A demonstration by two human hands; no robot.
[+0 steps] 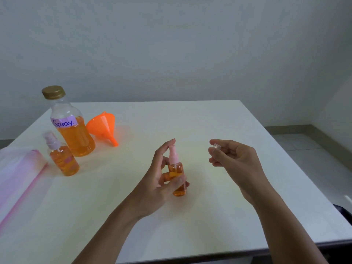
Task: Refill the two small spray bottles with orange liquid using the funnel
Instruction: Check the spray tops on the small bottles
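my left hand point(160, 180) clamps the filled spray bottle point(178, 178) upright over the table point(209, 121); right fingers point(214, 155) pinch its clear cap point(217, 146). risk: the slick cap slips, or misaligned capping tips the bottle.

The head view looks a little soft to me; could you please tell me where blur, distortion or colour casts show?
Head view: even, soft light without hard shadows; the spray bottle at left and the plastic bag near the frame edge look smeared; the large bottle leans from wide-angle distortion; the funnel throws an orange tint on the table.
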